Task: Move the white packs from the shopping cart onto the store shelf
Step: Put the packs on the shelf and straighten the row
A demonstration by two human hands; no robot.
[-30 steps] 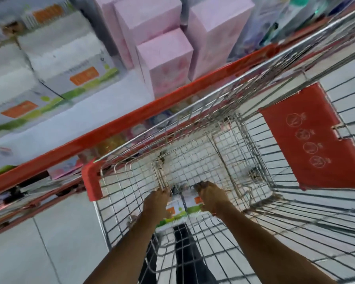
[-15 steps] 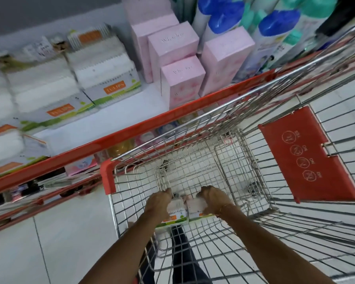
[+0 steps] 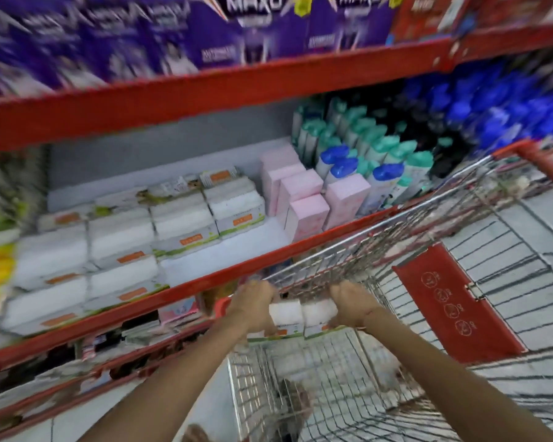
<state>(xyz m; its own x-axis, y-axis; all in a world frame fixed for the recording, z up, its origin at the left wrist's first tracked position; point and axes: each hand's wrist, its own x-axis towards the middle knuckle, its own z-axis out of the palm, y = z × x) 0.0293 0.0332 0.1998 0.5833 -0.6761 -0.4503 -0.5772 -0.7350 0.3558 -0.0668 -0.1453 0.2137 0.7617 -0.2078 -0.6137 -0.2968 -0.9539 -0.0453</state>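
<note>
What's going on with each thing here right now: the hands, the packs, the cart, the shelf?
left hand: gripping the left end of the white packs
right hand: gripping the right end
white packs: two side by side, held between both hands above the cart, not yet on the shelf
shopping cart: basket looks empty, though blurred
store shelf: stocked with white packs, bare spot at the front

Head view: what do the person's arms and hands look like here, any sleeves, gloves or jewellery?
Both forearms are bare up to the frame edge, with no sleeves in view. The left hand and the right hand wear no gloves. A thin band, probably a bracelet, shows at the right wrist. Motion blur hides finer detail such as rings or nails.
</note>
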